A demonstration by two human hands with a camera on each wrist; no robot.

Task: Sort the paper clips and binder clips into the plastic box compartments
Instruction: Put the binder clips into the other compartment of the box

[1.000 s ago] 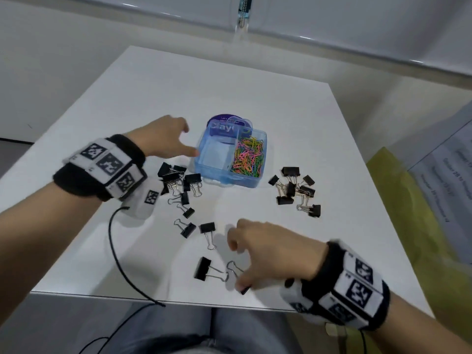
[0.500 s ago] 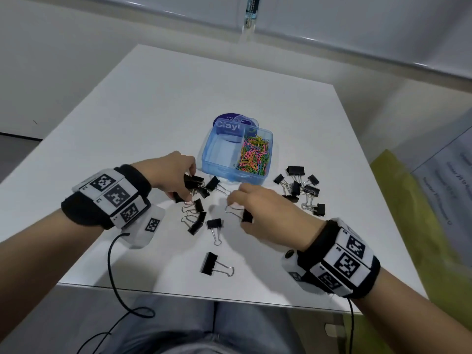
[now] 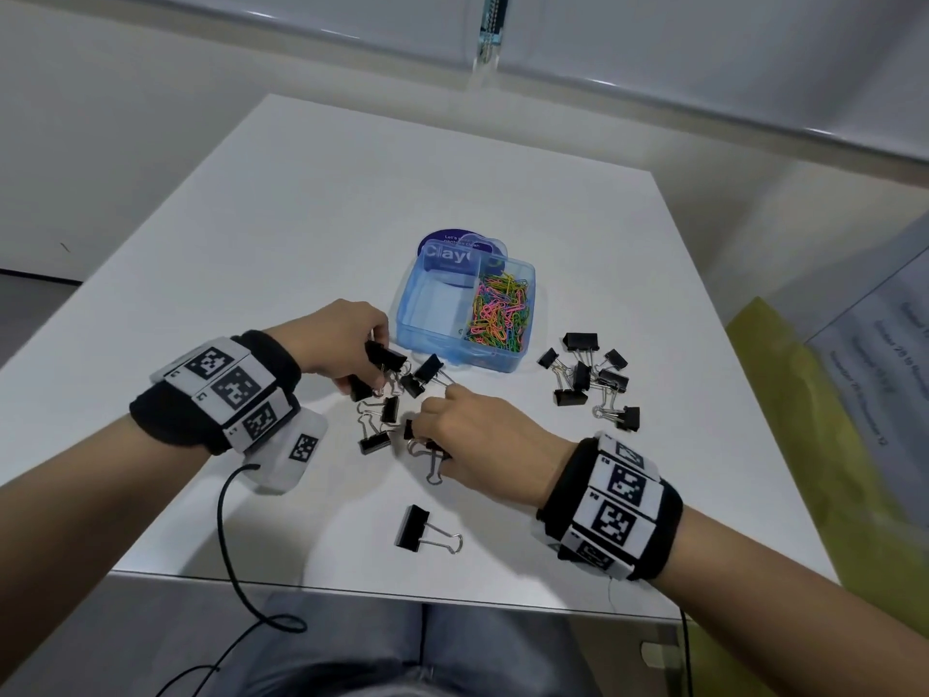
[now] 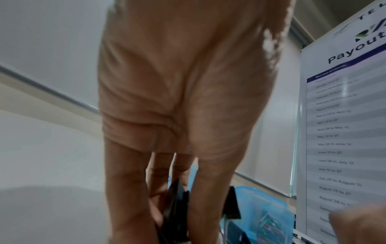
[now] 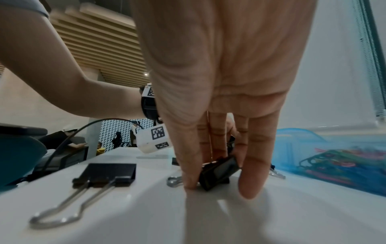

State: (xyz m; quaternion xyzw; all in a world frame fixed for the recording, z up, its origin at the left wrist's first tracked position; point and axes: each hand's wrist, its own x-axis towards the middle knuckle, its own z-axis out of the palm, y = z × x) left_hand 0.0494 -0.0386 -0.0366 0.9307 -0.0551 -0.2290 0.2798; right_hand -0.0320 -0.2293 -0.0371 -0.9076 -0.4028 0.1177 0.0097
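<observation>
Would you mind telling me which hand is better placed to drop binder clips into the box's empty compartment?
Left hand: it grips binder clips right beside the blue box's empty left compartment; the right hand sits nearer the person.

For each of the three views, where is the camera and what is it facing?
Head: above, looking down at the table; both forearms and hands show.
Left wrist: under the left hand, along fingers gripping binder clips.
Right wrist: low over the table, right hand on a clip.
Shared: the blue box.
</observation>
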